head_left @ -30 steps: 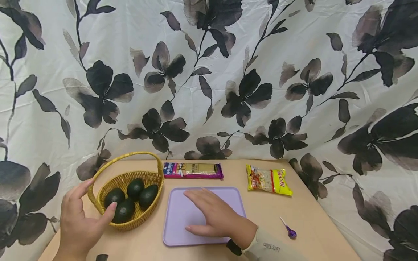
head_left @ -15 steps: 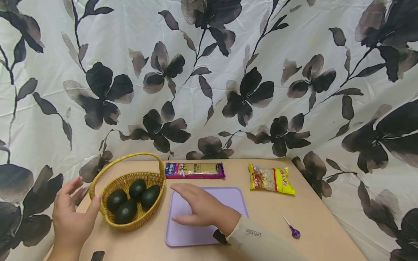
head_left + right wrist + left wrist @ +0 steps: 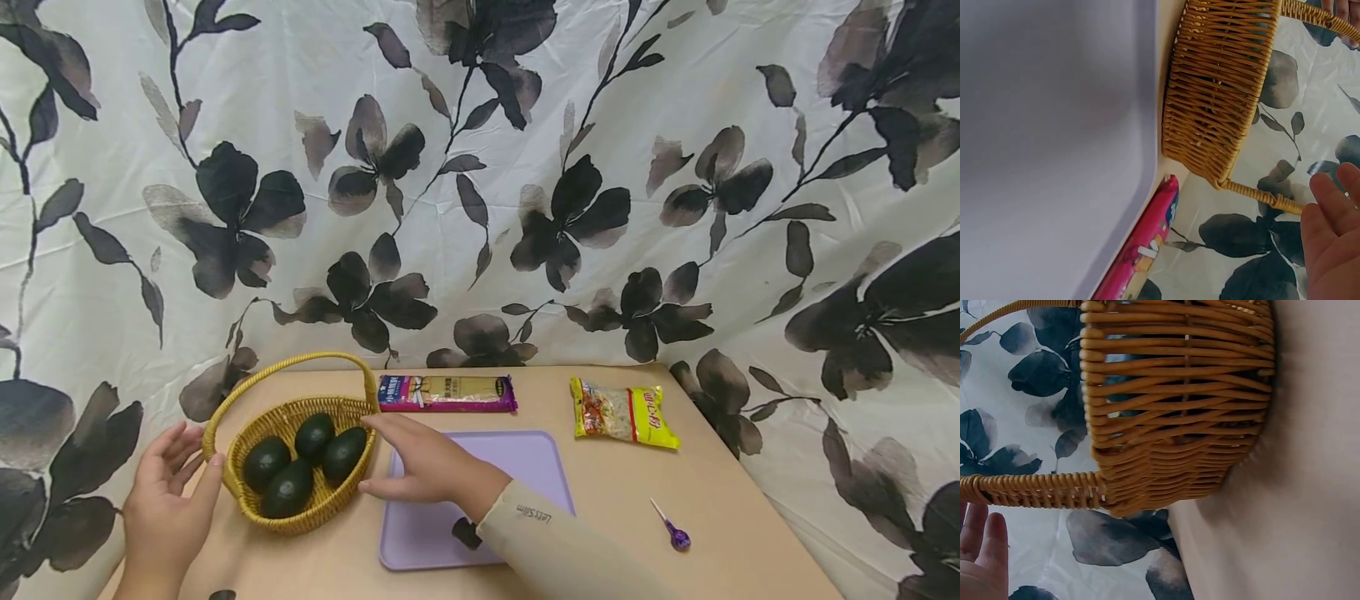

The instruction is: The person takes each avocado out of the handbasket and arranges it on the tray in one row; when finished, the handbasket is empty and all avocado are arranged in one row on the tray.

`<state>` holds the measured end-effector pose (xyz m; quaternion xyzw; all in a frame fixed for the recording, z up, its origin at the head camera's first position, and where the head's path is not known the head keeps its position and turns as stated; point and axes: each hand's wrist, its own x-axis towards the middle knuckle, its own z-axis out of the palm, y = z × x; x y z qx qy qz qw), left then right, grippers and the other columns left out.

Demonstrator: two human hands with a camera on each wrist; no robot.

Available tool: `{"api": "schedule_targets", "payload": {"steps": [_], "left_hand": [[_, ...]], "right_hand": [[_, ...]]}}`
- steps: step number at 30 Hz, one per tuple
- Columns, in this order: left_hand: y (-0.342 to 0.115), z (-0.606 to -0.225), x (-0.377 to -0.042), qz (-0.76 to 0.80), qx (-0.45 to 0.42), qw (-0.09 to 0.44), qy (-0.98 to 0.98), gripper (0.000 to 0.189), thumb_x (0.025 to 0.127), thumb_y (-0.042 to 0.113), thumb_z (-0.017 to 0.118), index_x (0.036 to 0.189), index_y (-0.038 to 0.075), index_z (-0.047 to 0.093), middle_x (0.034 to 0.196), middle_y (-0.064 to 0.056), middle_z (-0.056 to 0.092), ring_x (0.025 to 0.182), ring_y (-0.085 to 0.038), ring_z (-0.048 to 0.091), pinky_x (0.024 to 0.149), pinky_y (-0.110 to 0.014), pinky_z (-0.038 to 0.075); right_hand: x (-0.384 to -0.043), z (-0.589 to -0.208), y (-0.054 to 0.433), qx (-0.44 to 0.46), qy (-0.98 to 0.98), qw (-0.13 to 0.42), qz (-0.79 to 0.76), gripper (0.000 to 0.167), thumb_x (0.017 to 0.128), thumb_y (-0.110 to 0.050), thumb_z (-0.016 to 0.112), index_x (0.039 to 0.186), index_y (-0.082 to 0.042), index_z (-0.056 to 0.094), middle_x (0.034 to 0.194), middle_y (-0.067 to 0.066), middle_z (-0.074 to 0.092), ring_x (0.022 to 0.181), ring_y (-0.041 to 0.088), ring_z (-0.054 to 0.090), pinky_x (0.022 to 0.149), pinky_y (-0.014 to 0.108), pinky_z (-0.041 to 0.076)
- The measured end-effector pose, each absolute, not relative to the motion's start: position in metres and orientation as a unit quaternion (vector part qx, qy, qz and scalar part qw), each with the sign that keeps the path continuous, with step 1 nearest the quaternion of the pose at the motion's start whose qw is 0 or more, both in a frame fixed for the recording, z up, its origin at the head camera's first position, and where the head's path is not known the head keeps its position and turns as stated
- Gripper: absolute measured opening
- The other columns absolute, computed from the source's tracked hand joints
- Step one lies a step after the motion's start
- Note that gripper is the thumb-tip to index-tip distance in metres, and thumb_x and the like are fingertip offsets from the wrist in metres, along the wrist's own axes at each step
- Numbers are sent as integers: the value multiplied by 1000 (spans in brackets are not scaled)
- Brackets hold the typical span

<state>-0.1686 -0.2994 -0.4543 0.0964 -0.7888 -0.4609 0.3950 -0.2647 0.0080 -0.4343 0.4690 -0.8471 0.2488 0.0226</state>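
A yellow woven basket (image 3: 300, 523) with a tall arched handle (image 3: 285, 362) stands at the table's left, holding several dark green avocados (image 3: 288, 489). At its left side my left hand (image 3: 168, 508) is held with fingers extended, fingertips right at the handle's base. My right hand (image 3: 431, 467) reaches over the purple tray (image 3: 525, 467) to the basket's right side, its fingers straight and overlapping the rim in the head view. Both wrist views show fingertips close to the handle, with the basket's woven wall (image 3: 1179, 394) beside them.
Behind the tray lies a long purple noodle packet (image 3: 446, 393). A yellow snack bag (image 3: 624, 414) is at the back right, and a purple lollipop (image 3: 675, 533) lies on the table's right side. A floral curtain (image 3: 480, 208) hangs behind the table.
My right hand has moved left across the tray to the basket's right side. The left hand drew back slightly, then came in to the handle. The basket stands in place.
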Motion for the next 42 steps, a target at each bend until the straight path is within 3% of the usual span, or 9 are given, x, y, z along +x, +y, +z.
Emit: {"api": "schedule_targets", "payload": {"steps": [6, 15, 22, 30, 36, 42], "left_hand": [[-300, -466, -171, -474, 80, 392, -784, 65, 92, -3, 70, 150, 12, 48, 128, 7, 58, 115, 9, 54, 95, 3, 46], [-301, -471, -172, -471, 88, 385, -788, 63, 92, -2, 71, 149, 13, 51, 125, 4, 60, 112, 10, 55, 94, 3, 47], [-301, -480, -172, -465, 125, 370, -795, 55, 94, 1, 69, 146, 8, 52, 128, -8, 61, 111, 12, 53, 91, 5, 46], [-310, -479, -172, -464, 133, 375, -792, 42, 94, -2, 69, 135, 0, 58, 113, 17, 59, 106, 14, 55, 88, 4, 47], [-310, -484, -176, -469, 117, 386, -786, 42, 92, -5, 69, 133, -2, 60, 109, 23, 59, 103, 15, 56, 87, 4, 48], [-306, -488, -177, -485, 120, 375, -781, 42, 91, -6, 69, 132, -3, 60, 111, 15, 61, 104, 13, 57, 88, 3, 49]], "right_hand": [[-275, -435, -12, 444, -862, 0, 243, 85, 94, -64, 63, 162, -26, 29, 163, -5, 38, 149, 11, 36, 125, 34, 39], [-289, -441, -39, 419, -875, -25, 241, 88, 91, -64, 67, 161, -22, 34, 162, -8, 39, 148, 8, 37, 125, 29, 37], [-297, -451, -61, 396, -889, -28, 226, 85, 88, -65, 70, 157, -26, 40, 156, -11, 46, 142, 4, 44, 121, 25, 41], [-302, -457, -86, 385, -904, -27, 182, 83, 85, -64, 73, 154, -26, 46, 152, -12, 50, 138, 3, 47, 118, 21, 42], [-305, -460, -95, 383, -915, -15, 129, 78, 82, -61, 79, 147, -27, 53, 142, -14, 57, 129, 1, 53, 114, 18, 46], [-310, -467, -102, 374, -922, -17, 99, 71, 78, -58, 83, 137, -28, 58, 126, -17, 63, 114, 0, 57, 106, 17, 51]]}}
